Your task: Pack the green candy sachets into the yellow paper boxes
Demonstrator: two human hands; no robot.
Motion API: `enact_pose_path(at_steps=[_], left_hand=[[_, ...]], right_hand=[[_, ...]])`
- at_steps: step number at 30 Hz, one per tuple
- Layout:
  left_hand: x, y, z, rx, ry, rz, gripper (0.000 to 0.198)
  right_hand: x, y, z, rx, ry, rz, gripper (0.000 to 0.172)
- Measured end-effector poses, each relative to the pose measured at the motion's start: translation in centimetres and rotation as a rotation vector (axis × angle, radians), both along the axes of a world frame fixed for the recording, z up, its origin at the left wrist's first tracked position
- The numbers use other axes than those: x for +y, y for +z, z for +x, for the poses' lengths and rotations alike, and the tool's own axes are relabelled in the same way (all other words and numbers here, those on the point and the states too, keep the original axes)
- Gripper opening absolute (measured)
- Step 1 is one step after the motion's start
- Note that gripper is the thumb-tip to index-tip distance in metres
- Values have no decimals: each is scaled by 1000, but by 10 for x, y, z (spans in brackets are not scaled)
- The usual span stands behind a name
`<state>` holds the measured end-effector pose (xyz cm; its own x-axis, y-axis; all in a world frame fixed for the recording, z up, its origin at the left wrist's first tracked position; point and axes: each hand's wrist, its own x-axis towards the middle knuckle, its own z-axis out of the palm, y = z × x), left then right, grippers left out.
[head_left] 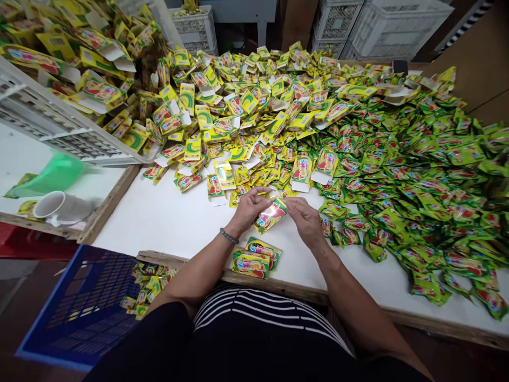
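Note:
My left hand [251,208] and my right hand [304,216] hold one small yellow and green box [271,215] between them, tilted, above the white tabletop. The fingers of both hands are pinched at its upper end. Just below, near the table's front edge, two similar boxes [250,263] lie partly overlapping. Beyond my hands spreads a large heap of yellow boxes [238,101], several with open white flaps. To the right is a heap of green sachets [397,175].
A tipped white crate [79,139] full of boxes stands at the left. Below it are a white mug [63,207] and a green scoop-like object [59,172]. A blue crate [79,307] sits below the table edge. White crates [397,29] stand behind.

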<state>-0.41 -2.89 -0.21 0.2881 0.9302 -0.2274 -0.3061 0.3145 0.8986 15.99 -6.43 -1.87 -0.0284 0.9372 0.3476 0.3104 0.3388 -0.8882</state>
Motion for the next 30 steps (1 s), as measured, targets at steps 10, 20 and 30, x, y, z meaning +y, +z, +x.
enact_pose_path(at_steps=[10, 20, 30], left_hand=[[2, 6, -10, 60, -77, 17, 61], [-6, -11, 2, 607, -884, 527, 17], [19, 1, -20, 324, 67, 190, 36]], right_hand=[[1, -4, -11, -137, -10, 123, 34], [83, -10, 30, -570, -601, -117, 53], [83, -22, 38, -518, -435, -152, 67]])
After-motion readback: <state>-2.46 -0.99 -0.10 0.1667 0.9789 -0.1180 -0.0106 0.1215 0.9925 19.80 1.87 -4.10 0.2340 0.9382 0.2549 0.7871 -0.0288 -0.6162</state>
